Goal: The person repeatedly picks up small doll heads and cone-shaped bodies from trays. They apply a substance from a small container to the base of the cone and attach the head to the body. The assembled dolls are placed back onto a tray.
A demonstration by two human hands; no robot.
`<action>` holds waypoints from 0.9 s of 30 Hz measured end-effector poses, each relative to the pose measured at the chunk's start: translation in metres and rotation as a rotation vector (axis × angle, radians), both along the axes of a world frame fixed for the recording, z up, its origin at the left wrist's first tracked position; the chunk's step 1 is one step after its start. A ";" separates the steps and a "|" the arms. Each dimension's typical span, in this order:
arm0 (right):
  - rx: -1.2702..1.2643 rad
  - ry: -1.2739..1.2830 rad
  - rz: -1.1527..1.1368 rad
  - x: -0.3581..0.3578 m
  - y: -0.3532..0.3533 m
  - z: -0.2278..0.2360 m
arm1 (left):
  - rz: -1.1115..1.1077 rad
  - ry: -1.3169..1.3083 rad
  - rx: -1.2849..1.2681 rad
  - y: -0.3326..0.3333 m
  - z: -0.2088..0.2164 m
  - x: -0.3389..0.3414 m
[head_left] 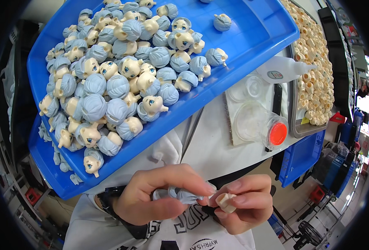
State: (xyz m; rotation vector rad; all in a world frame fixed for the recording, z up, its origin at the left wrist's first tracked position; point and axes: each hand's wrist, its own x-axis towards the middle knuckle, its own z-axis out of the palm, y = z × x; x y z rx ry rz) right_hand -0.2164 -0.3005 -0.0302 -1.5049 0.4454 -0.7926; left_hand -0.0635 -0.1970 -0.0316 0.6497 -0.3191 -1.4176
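Close to my body, my left hand is closed around a light-blue doll hair piece, gripped between thumb and fingers. My right hand pinches a small cream plastic part just to its right. The fingertips of both hands nearly meet, and whether the two pieces touch I cannot tell. Beyond my hands, a blue tray bears a heap of doll heads with blue hair and cream faces.
Right of the tray are a white squeeze bottle, clear round containers and a jar with an orange lid. A metal tray of small cream parts lies at far right, above a blue bin. Another blue tray sits underneath, at left.
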 end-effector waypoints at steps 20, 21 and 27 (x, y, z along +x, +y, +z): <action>-0.059 -0.009 -0.023 -0.004 0.003 -0.006 | -0.052 0.198 -0.001 0.000 0.004 0.002; -0.005 -0.023 -0.081 -0.003 0.006 -0.005 | -0.019 0.206 0.007 0.000 0.005 0.001; -0.078 -0.010 -0.126 -0.011 0.002 -0.010 | 0.012 0.159 0.124 -0.004 0.008 0.002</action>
